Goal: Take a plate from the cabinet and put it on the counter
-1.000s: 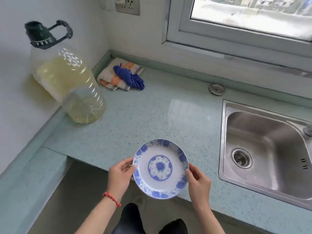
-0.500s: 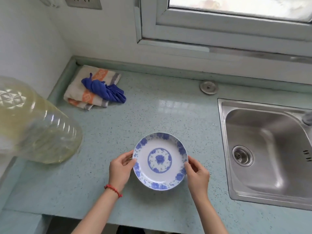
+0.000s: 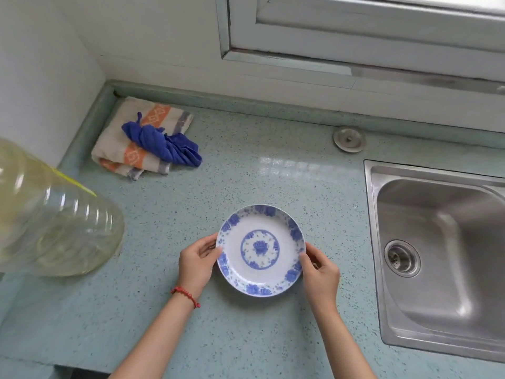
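Note:
A white plate (image 3: 260, 250) with a blue flower rim and a blue medallion lies face up over the pale green speckled counter (image 3: 246, 181), near its front middle. My left hand (image 3: 196, 262) grips the plate's left rim, with a red bead bracelet on that wrist. On the opposite rim my right hand (image 3: 319, 272) holds it too. Whether the plate touches the counter or hovers just above it is unclear. The cabinet is out of view.
A large clear plastic oil jug (image 3: 54, 228) stands at the left. Folded striped cloth (image 3: 131, 149) with a blue rag (image 3: 164, 143) lies in the back left corner. A steel sink (image 3: 442, 255) fills the right, a metal plug cover (image 3: 349, 138) behind it, window frame above.
Both hands carried the plate forward from the counter's front edge to over the counter and lowered it. The view shifted closer, so the jug slid toward the left edge.

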